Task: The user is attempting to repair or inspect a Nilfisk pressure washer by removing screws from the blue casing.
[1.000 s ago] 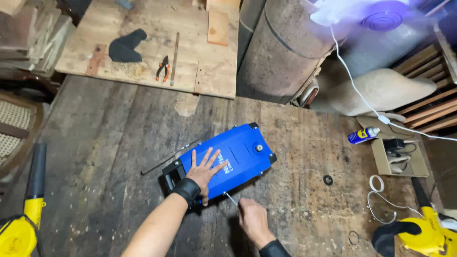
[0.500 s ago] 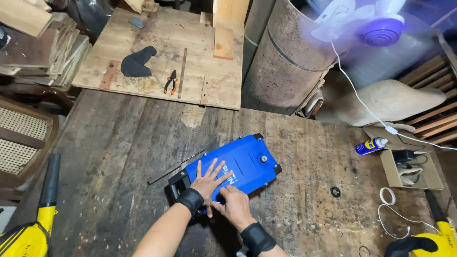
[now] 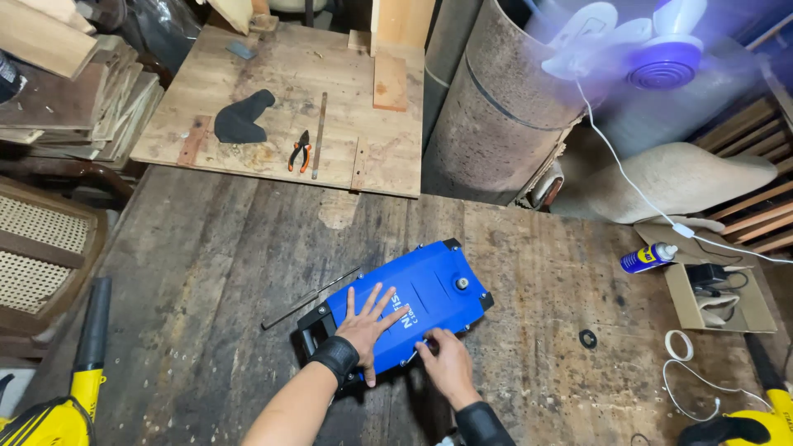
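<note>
**Pinning the blue case flat while a thin tool works its near edge**

Pressing down with fingers spread wide, the left hand [image 3: 369, 325] lies flat on the blue case [image 3: 413, 307], gripping nothing. The right hand [image 3: 447, 363] sits at the case's near edge, fingers pinched narrow around what looks like a thin metal tool; its tip is too small to make out. The case lies tilted on the wooden table [image 3: 206, 272], a black frame at its left end.

To do this well, I judge that the flat palm should keep its weight over the middle of the case so it cannot slide on the boards, and the tool hand should stay low and in line with the edge, pressing steadily rather than jabbing.

Left of the case, a thin metal rod [image 3: 310, 297] lies just beside it; farther left stands a yellow blower [image 3: 66, 396]. Right of the case lie a black washer [image 3: 587, 338] and a white tape ring [image 3: 679, 344]. Beyond those, an open cardboard box [image 3: 684, 299] holds a black plug with cord and pale cloth; a blue spray can [image 3: 649, 258] lies beside it. Behind the case, a plywood board [image 3: 273, 107] carries pliers [image 3: 300, 151], with a rusty drum [image 3: 496, 116] and a white fan [image 3: 636, 49] farther right.
</note>
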